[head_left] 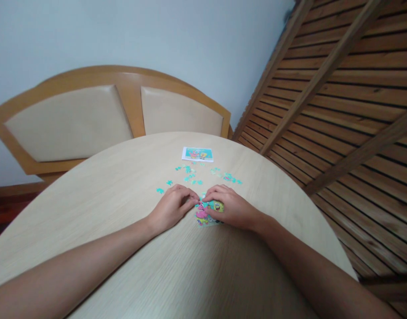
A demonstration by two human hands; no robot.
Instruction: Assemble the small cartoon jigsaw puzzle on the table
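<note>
A partly joined cartoon jigsaw (205, 213) in pink, yellow and teal lies on the round pale wooden table (123, 221). My left hand (173, 204) rests on the table at its left edge, fingers curled and pinched at the puzzle's top. My right hand (228, 204) lies over the puzzle's right side, fingers bent down onto it, its fingertips meeting those of the left hand. What the fingertips pinch is too small to make out. Several loose teal pieces (193, 175) are scattered just beyond both hands.
A small reference picture card (197, 153) lies at the table's far side. Behind the table stands a wooden headboard with cream padded panels (90, 119) against a pale wall. A slatted wooden frame (339, 110) leans on the right.
</note>
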